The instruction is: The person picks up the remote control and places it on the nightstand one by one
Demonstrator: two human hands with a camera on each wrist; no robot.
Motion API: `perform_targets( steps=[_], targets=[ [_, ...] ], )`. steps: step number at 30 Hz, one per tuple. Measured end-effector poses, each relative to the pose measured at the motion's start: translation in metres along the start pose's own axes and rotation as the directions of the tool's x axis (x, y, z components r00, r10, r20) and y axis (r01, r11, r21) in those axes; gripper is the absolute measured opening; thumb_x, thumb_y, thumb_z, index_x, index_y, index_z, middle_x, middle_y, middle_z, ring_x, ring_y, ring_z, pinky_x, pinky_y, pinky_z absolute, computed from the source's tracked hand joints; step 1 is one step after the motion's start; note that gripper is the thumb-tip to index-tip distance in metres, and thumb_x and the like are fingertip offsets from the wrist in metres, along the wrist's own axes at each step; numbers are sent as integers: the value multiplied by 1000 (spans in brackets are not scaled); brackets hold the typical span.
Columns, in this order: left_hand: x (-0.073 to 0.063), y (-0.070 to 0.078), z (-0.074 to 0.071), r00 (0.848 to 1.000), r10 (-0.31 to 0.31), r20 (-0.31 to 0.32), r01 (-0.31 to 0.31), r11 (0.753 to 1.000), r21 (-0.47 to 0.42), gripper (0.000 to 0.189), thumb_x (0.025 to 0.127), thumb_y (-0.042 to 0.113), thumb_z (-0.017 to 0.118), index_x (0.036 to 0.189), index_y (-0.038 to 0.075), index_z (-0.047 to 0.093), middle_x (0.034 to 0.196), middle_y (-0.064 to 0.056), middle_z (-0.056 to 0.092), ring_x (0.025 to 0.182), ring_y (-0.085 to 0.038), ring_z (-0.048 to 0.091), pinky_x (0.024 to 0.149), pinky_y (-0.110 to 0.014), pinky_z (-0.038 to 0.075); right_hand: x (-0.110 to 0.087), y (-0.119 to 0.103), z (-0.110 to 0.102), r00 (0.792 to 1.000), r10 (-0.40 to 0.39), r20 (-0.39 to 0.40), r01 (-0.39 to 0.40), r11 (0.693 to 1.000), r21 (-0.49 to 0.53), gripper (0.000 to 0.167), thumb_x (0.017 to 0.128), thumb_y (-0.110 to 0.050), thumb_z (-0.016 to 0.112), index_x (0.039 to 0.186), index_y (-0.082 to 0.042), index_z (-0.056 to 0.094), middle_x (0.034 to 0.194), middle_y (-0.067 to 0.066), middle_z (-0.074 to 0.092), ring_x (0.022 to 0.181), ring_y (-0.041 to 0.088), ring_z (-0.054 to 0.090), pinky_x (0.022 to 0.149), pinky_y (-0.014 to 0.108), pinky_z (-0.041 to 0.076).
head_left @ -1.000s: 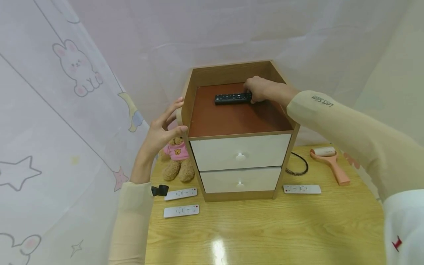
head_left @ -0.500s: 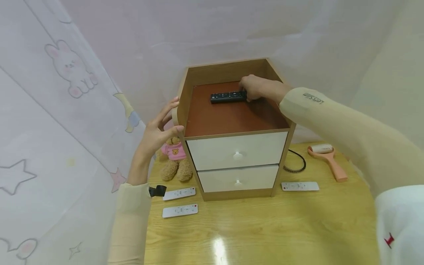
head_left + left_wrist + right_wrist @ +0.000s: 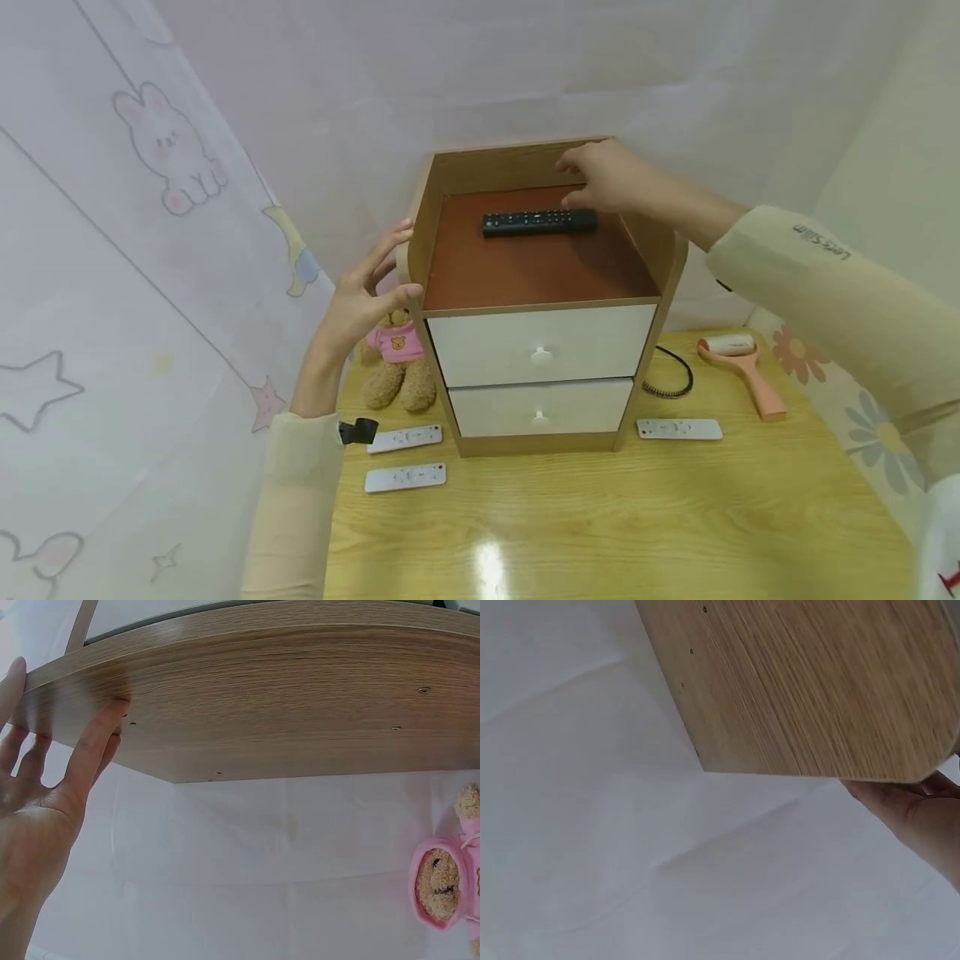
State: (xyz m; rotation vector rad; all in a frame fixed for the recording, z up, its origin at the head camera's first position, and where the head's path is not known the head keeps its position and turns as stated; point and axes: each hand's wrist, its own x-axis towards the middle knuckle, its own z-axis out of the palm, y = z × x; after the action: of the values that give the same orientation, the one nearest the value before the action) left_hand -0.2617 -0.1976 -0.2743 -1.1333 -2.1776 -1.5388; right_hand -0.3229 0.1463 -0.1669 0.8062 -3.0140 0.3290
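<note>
A long black remote control (image 3: 538, 222) lies crosswise on the brown top shelf of a small wooden cabinet (image 3: 536, 307). My right hand (image 3: 618, 179) is just above and behind the remote's right end, thumb and fingers apart with nothing between them. In the right wrist view, the cabinet's side panel (image 3: 810, 690) hides part of that hand (image 3: 919, 817). My left hand (image 3: 362, 300) rests against the cabinet's left side, thumb and fingers spread. The left wrist view shows this hand (image 3: 45, 817) with fingertips on the outer wood panel (image 3: 262, 705).
Two white remotes, one behind (image 3: 405, 438) and one in front (image 3: 406, 477), lie left of the cabinet; another white remote (image 3: 678, 429) is on the right. A teddy bear (image 3: 401, 362) sits behind on the left. An orange lint roller (image 3: 746, 371) and black coiled cord (image 3: 671, 392) lie right.
My right hand has let go of the black remote and moved up and to the right, leaving it on the top shelf. My left hand stays against the cabinet's side.
</note>
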Motion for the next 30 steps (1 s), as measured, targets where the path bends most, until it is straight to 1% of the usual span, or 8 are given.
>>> perform_targets(
  steps=[5,14,17,20,21,24,27,30],
  targets=[
    [3,5,0,1000,-19,6,19,1000,3,67,85,-9,67,145,2,38,157,-8,27,144,-19,24,116,-43,26,-34,9,-14,989,9,-146,3,997,82,49,96,-18,60,138,3,46,136,26,50,124,43,46,101,55,40],
    [5,7,2,1000,2,-1,-2,1000,-8,68,84,-12,66,144,0,39,157,-10,27,144,-20,25,116,-44,25,-75,44,-28,944,40,-327,-1,993,119,45,97,-26,58,137,-4,52,137,18,53,121,40,53,93,57,45],
    [5,6,4,1000,9,1,-9,1000,-24,67,83,-13,66,144,-1,39,157,-11,27,144,-21,25,116,-44,25,-88,58,-25,932,72,-356,-25,991,133,45,98,-29,56,137,-7,54,136,16,55,119,38,54,88,39,48],
    [5,5,6,1000,12,8,-12,999,-38,67,83,-14,66,143,-2,39,157,-11,27,144,-21,25,116,-44,25,-101,74,-19,923,130,-362,-67,981,181,46,98,-33,55,137,-9,54,136,14,55,119,38,54,78,20,42],
    [5,5,7,1000,15,8,-15,999,-37,67,83,-14,66,143,-2,39,157,-12,27,144,-21,25,116,-44,25,-105,80,-15,919,150,-364,-84,978,193,46,98,-35,55,137,-10,55,136,14,55,118,39,54,72,16,38],
    [6,6,7,1000,17,5,-17,999,-27,68,83,-15,65,144,-2,38,156,-12,27,144,-21,25,116,-43,26,-115,99,-2,910,207,-359,-124,963,241,46,98,-36,53,135,-8,56,135,18,55,117,43,54,67,12,35],
    [5,7,6,1000,20,-8,-20,1000,-14,69,82,-15,66,144,-1,38,156,-12,28,144,-21,26,116,-43,26,-121,117,16,905,245,-349,-156,952,263,48,100,-37,50,134,-5,57,132,22,56,115,46,54,73,23,45],
    [1,9,4,1000,11,-21,-11,1000,-15,68,82,-15,66,143,-1,39,156,-12,29,144,-21,25,116,-44,26,-125,131,40,906,264,-332,-169,943,287,50,101,-38,46,135,-2,54,129,26,56,112,49,54,80,49,50]
  ],
)
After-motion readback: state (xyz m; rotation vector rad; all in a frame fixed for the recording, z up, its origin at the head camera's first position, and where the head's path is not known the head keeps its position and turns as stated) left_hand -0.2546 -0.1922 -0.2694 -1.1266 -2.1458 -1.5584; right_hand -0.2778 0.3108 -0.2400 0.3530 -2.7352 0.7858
